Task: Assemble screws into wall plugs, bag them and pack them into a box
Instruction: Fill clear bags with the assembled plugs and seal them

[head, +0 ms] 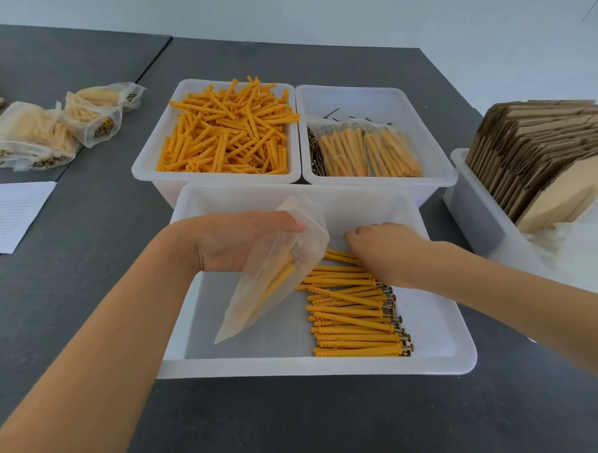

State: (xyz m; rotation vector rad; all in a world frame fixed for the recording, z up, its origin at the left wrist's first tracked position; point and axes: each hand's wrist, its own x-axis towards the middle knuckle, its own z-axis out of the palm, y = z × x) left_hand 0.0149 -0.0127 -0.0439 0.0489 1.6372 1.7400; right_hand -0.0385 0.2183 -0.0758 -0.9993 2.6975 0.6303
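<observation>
The left hand (236, 241) pinches the mouth of a clear plastic bag (275, 272) holding a few plugs; the right hand (387, 248) curls onto assembled screw-and-plug pieces (356, 318) in the near white tray (433, 361). Tilted, the bag could spill if the mouth sags.

The lined paper sheet (12, 213) carries print too faint to read.

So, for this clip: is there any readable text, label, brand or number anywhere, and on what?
None can be read.
Sheet of paper at the left: faint ruled lines only, no legible words.
Plastic bag, white tubs and folded cardboard boxes: no print visible.
</observation>
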